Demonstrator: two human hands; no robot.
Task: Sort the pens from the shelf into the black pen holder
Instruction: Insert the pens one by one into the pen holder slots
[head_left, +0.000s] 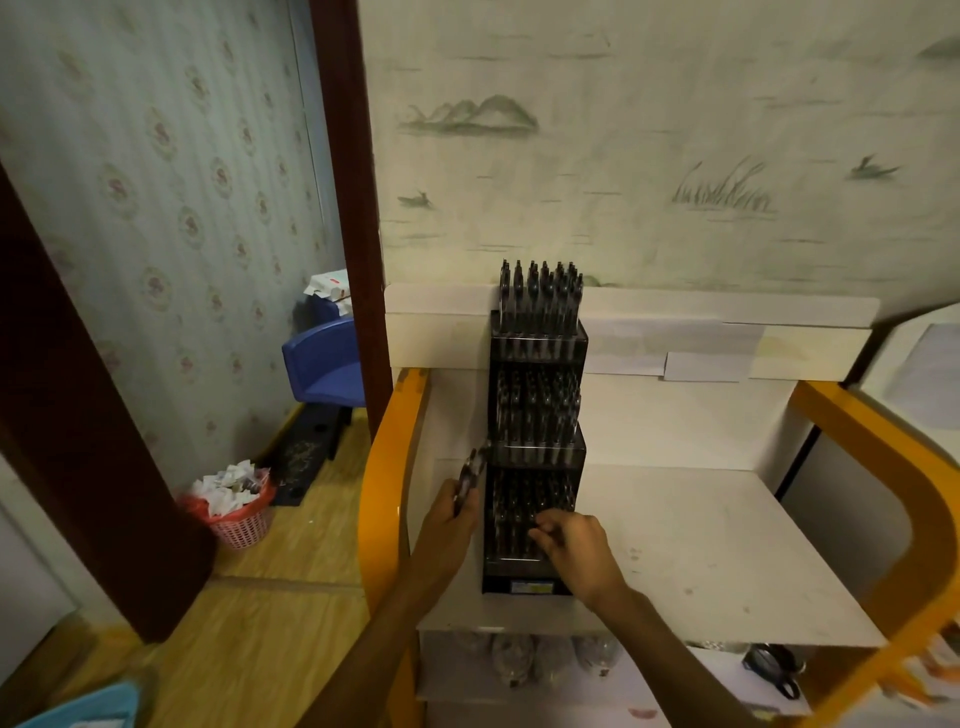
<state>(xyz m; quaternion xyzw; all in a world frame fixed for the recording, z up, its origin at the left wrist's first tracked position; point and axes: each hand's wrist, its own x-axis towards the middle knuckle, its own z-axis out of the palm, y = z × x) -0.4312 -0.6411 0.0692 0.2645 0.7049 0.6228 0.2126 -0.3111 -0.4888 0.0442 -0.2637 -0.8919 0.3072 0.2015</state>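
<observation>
Left hand: the left hand (451, 506) gripped a bunch of pens (469, 475), fingers curled round the lower ends, the upper ends slanting up and to the right toward the holder's middle tier.
Right hand: the right hand (576, 540) was at the front of the holder's lowest tier, fingers bent and tips pinched together among the pens there; whether it held one could not be told.
Holder: the black holder (537, 447) stood upright in three stepped tiers between and beyond the two hands, its base just left of the right wrist, its left side just beside the left hand.
Held pens: dark, blurred, their tips close to the left edge of the middle tier; touching or not could not be told.
Stored pens: dark pens (540, 291) stood upright in all three tiers, the top row well beyond both hands.
Shelf: the white shelf (727, 545) lay under both hands and stretched off to the right of the right hand.
Frame: an orange frame (382, 478) curved just left of the left hand.
Basket: a pink basket (241, 525) full of paper sat on the floor, well left of the left hand.
Chair: a blue chair (324, 364) stood far beyond and left of the left hand.
</observation>
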